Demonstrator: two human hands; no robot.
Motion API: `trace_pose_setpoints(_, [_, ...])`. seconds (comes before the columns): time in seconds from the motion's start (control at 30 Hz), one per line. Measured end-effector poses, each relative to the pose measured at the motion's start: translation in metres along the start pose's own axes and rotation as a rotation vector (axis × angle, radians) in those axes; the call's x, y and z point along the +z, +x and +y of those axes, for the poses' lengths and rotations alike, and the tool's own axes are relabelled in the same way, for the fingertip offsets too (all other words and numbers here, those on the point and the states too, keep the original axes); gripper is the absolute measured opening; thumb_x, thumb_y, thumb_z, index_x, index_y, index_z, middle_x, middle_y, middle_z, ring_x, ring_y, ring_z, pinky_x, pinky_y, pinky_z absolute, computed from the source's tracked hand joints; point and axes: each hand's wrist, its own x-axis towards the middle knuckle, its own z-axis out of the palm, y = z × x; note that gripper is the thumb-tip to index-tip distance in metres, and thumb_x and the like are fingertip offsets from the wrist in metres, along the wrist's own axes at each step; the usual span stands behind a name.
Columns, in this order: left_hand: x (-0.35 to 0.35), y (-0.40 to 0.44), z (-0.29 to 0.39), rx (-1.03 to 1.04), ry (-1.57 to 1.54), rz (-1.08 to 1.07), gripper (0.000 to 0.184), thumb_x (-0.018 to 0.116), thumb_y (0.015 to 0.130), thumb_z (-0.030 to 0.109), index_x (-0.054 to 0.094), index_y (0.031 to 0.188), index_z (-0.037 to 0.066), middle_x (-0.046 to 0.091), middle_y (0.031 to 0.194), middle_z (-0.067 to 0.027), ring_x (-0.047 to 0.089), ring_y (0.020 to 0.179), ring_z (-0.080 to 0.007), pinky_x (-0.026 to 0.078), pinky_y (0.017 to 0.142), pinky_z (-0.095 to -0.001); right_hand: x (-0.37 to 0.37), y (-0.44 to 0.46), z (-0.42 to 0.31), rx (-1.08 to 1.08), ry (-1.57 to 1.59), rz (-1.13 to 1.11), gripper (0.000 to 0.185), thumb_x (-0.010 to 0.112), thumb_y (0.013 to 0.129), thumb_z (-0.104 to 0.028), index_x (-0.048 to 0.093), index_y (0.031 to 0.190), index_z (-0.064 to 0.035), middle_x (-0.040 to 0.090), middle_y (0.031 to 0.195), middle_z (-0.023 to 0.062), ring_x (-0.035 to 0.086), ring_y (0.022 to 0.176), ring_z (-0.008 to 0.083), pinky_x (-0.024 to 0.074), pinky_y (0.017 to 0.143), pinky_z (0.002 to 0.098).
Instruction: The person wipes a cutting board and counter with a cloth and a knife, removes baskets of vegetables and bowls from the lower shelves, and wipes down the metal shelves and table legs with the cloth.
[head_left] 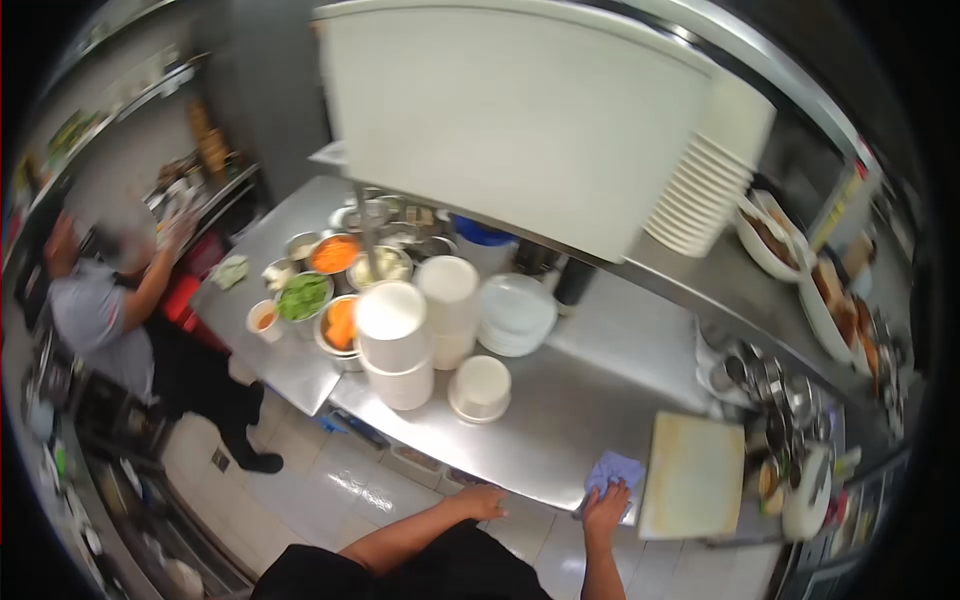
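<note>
The right hand [606, 507] clasps a purple cloth [615, 468] on the worktop [565, 425]. The left hand [480, 502] angles inward, loosely uncurled and empty.

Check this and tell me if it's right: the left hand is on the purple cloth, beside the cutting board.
Wrong hand: the head view shows the right hand on the purple cloth, beside the cutting board. The left hand is apart from it.

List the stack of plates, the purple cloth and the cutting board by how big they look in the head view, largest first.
1. Cutting board
2. Stack of plates
3. Purple cloth, partly covered by the right hand
</note>
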Motion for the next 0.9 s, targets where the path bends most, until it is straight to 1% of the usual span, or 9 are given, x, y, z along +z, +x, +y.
trace_pose_setpoints(0.1, [0.038,0.018,-0.019,0.064,-0.080,-0.062,0.065,0.056,0.085,0.046,0.042,0.133,0.004,0.051,0.126,-0.0233,0.049,0.118,-0.0370,0.040,0.098,-0.0439,-0.043,-0.080,0.023,0.187,0.010,-0.069,0.039,0.061,0.080,-0.014,0.050,0.112,0.0049,0.046,0.122,0.0306,0.046,0.110,0.0448,0.0366,0.092,0.0532])
trace_pose_setpoints(0.23, [0.086,0.030,-0.061,0.045,-0.004,-0.271,0.072,0.057,0.083,0.051,0.041,0.136,0.004,0.049,0.131,-0.0227,0.047,0.122,-0.0366,0.038,0.101,-0.0411,-0.025,-0.240,0.149,1.011,0.032,-0.474,0.044,0.058,0.081,-0.019,0.051,0.118,0.0035,0.060,0.108,0.0257,0.061,0.096,0.0362,0.0505,0.078,0.0424])
trace_pose_setpoints(0.37, [0.091,0.048,-0.064,-0.025,0.230,-0.598,0.076,0.060,0.081,0.052,0.040,0.137,0.004,0.049,0.130,-0.0234,0.047,0.121,-0.0360,0.038,0.100,-0.0404,-0.084,-0.392,0.183,1.662,0.281,-0.791,0.040,0.072,0.074,-0.036,0.065,0.099,-0.0064,0.064,0.105,0.0171,0.062,0.097,0.0343,0.0502,0.079,0.0415])
trace_pose_setpoints(0.43, [0.080,0.058,-0.038,-0.048,0.267,-0.649,0.076,0.060,0.081,0.051,0.039,0.137,0.004,0.049,0.130,-0.0235,0.047,0.122,-0.0357,0.038,0.100,-0.0401,-0.097,-0.446,0.173,1.724,0.290,-0.651,0.033,0.068,0.075,-0.028,0.067,0.101,-0.0075,0.063,0.110,0.0193,0.061,0.100,0.0372,0.0505,0.080,0.0410])
trace_pose_setpoints(0.5, [0.074,0.056,0.002,-0.006,0.396,-0.588,0.073,0.061,0.081,0.047,0.040,0.136,0.004,0.051,0.129,-0.0236,0.048,0.121,-0.0351,0.039,0.099,-0.0405,-0.118,-0.475,0.170,1.982,0.005,-0.389,0.035,0.074,0.070,-0.037,0.068,0.092,-0.0105,0.067,0.102,0.0125,0.063,0.098,0.0299,0.0496,0.081,0.0453])
trace_pose_setpoints(0.53, [0.085,0.072,0.007,0.007,0.492,-0.577,0.070,0.061,0.082,0.045,0.041,0.135,0.003,0.050,0.129,-0.0238,0.048,0.121,-0.0351,0.040,0.098,-0.0410,-0.115,-0.489,0.171,1.908,-0.171,-0.289,0.033,0.075,0.070,-0.034,0.068,0.091,-0.0096,0.067,0.096,0.0139,0.064,0.095,0.0316,0.0504,0.079,0.0429])
trace_pose_setpoints(0.63, [0.113,0.123,0.050,0.055,0.603,-0.535,0.064,0.062,0.082,0.041,0.045,0.131,0.002,0.054,0.123,-0.0241,0.052,0.116,-0.0372,0.042,0.093,-0.0429,-0.131,-0.512,0.206,1.880,0.019,-0.166,0.039,0.074,0.071,-0.037,0.066,0.096,-0.0075,0.065,0.099,0.0175,0.062,0.096,0.0351,0.0498,0.080,0.0443])
trace_pose_setpoints(0.8, [0.191,0.130,0.257,0.095,0.158,-0.494,0.051,0.059,0.089,0.026,0.044,0.132,0.004,0.064,0.102,-0.0153,0.061,0.095,-0.0232,0.048,0.083,-0.0342,-0.173,-0.523,0.264,1.773,0.218,-0.001,0.042,0.077,0.070,-0.035,0.065,0.095,-0.0040,0.065,0.097,0.0180,0.062,0.092,0.0351,0.0490,0.078,0.0438])
trace_pose_setpoints(0.9, [0.247,0.143,0.311,0.226,0.101,-0.541,0.053,0.060,0.090,0.026,0.042,0.134,0.004,0.063,0.106,-0.0137,0.059,0.098,-0.0196,0.046,0.086,-0.0316,-0.185,-0.517,0.305,1.762,0.259,0.124,0.040,0.076,0.073,-0.030,0.064,0.099,-0.0018,0.065,0.094,0.0182,0.063,0.088,0.0329,0.0492,0.077,0.0409])
